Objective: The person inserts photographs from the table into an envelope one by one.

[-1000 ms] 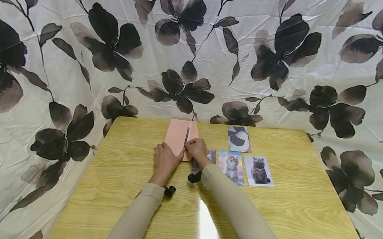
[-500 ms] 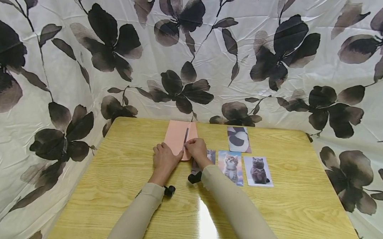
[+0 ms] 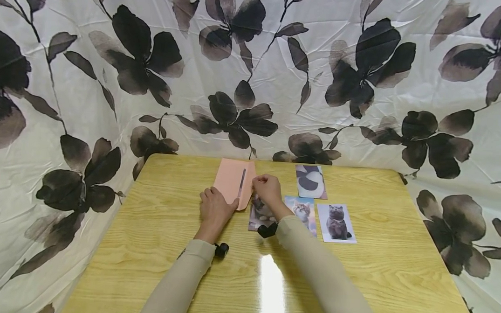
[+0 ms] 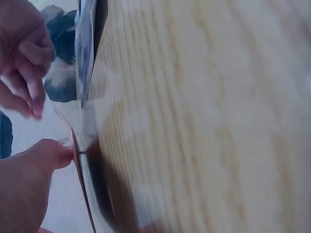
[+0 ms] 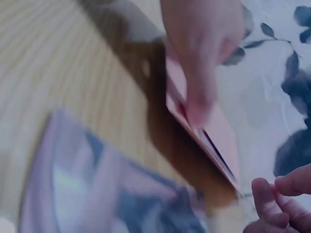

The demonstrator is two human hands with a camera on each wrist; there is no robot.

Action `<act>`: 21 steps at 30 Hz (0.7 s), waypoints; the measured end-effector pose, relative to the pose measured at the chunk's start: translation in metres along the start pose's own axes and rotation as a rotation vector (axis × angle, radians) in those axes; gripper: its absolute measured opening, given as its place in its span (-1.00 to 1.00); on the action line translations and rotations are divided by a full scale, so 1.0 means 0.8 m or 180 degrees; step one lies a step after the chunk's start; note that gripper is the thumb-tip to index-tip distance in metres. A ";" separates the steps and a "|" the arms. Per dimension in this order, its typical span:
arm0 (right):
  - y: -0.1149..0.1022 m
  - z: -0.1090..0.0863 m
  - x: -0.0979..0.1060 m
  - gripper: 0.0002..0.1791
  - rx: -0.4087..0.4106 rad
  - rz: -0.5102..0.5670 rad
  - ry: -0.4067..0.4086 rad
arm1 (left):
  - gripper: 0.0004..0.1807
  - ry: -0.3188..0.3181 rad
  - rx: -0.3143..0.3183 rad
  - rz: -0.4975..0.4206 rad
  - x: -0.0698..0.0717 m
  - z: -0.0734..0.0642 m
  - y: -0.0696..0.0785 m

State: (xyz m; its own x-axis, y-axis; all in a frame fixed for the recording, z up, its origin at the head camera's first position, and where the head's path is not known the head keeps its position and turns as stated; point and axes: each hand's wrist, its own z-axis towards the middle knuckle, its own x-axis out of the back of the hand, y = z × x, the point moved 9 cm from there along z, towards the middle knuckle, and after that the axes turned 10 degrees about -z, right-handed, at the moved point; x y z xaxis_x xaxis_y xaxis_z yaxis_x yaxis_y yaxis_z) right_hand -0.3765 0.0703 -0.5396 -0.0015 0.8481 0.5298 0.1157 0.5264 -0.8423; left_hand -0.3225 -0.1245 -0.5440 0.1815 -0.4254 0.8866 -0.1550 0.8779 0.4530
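Observation:
A pink envelope lies at the table's back, left of the pictures. Along its opening, beside the flap, a narrow dark strip shows, apparently the edge of a card. My left hand holds the envelope at its near left side, the thumb pressing on top near the opening. Just right of the envelope is my right hand, apart from it, its fingers loosely bent and nothing seen between them. Beneath that hand lies a cat picture card, partly covered. A kitten card lies beside it, partly behind the right wrist.
A grey cat card lies farther right. Behind the row is another picture card with black and white shapes. The wooden table backs onto a floral cloth. Dark wrist cameras sit on both wrists.
My right hand has let go at the envelope's opening and moved right, uncovering more of the cat card below. My left hand has stayed on the envelope.

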 end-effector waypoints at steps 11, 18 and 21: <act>0.047 0.024 0.086 -0.75 -0.0022 -0.0161 0.0096 | 0.03 -0.0031 0.0025 -0.0109 0.000 0.003 -0.003; 0.080 0.026 0.135 -0.73 -0.0126 -0.0152 0.0179 | -0.01 -0.0068 0.0032 -0.0133 0.001 0.001 -0.004; 0.089 0.025 0.154 -0.72 -0.0087 -0.0227 0.0235 | -0.01 -0.0048 0.0004 -0.0137 0.000 0.001 -0.004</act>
State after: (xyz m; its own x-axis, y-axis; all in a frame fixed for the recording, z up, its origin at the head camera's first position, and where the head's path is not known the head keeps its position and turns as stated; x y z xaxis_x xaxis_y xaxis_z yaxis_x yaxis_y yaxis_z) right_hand -0.3885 0.2134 -0.5363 0.0624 0.8012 0.5951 0.1450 0.5827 -0.7997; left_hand -0.3231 -0.1272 -0.5452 0.1735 -0.4659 0.8677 -0.1487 0.8585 0.4907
